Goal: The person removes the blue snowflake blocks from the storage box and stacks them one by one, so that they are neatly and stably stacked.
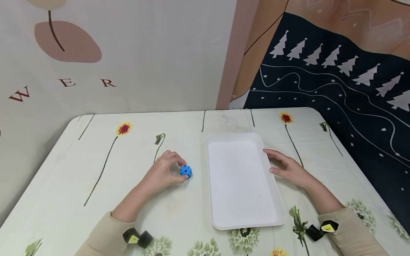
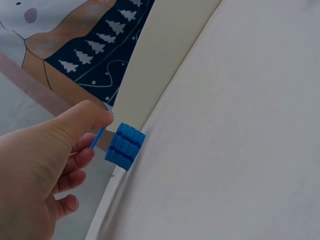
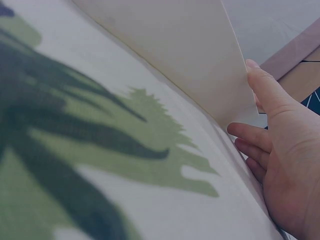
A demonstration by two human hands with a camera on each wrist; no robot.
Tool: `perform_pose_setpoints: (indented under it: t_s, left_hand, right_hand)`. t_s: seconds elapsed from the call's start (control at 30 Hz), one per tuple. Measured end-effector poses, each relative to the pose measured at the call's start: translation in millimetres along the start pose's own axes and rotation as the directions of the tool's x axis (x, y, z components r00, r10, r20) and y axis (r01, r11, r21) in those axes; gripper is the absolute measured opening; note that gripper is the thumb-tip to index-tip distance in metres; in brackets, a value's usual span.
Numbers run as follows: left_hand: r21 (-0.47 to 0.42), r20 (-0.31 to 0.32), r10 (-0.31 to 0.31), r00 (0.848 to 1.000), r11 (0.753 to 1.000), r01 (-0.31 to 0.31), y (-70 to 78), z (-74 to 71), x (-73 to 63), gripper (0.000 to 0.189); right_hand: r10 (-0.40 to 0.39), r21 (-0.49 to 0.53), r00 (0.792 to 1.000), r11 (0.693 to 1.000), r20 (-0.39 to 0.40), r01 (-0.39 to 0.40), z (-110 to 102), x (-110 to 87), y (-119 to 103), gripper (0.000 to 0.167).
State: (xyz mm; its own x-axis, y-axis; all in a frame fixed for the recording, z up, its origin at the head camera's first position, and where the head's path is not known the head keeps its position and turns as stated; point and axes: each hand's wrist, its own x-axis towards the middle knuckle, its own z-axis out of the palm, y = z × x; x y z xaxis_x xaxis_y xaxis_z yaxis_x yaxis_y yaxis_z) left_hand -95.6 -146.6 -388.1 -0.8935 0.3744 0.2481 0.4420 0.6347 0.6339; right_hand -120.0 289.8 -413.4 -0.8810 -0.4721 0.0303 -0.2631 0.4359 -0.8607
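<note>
In the head view my left hand (image 1: 165, 170) pinches a small round blue notched disc piece (image 1: 185, 172) between thumb and fingers, just left of the tray. The left wrist view shows a ribbed blue block (image 2: 126, 146), like stacked discs, beyond a thin blue edge (image 2: 98, 138) at my left fingers. A white rectangular tray (image 1: 241, 177) lies on the table between both hands. My right hand (image 1: 293, 171) touches the tray's right edge with thumb and fingertips, fingers loosely spread. In the right wrist view a digit rests on the tray's side wall (image 3: 200, 50).
A white flower-printed cloth (image 1: 105, 142) covers the table. Behind stands a pale wall hanging (image 1: 160, 53) with letters, and a dark tree-patterned cloth (image 1: 320, 85) hangs at the right. Black devices (image 1: 138, 237) sit on both sleeves.
</note>
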Motion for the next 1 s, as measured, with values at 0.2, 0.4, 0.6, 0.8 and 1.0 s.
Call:
perform_pose_setpoints:
  t_s: [0.2,0.4,0.6,0.8,1.0]
  left_hand:
    - [0.021,0.0,-0.004,1.0,1.0,0.004,-1.5,1.4,-0.1,0.025]
    - [0.029,-0.004,-0.003,1.0,1.0,0.003,-2.7,2.1,0.1,0.027]
    - [0.042,-0.003,-0.007,1.0,0.999,0.008,-4.2,3.1,0.2,0.027]
    - [0.051,-0.001,-0.005,1.0,0.999,0.005,-4.7,3.4,0.1,0.026]
    - [0.051,0.003,-0.008,1.0,0.999,0.008,-4.2,3.4,-0.2,0.026]
  right_hand:
    - [-0.011,0.003,1.0,1.0,0.002,0.011,0.3,0.3,1.1,0.06]
    - [-0.013,-0.003,1.0,1.0,0.0,0.013,-0.3,0.3,1.0,0.06]
    - [-0.006,0.006,1.0,1.0,0.002,0.006,-0.5,0.6,1.5,0.06]
    - [-0.001,0.005,1.0,1.0,0.002,0.001,0.0,0.7,3.0,0.059]
    - [0.002,0.008,1.0,1.0,0.001,-0.002,0.2,0.6,2.0,0.06]
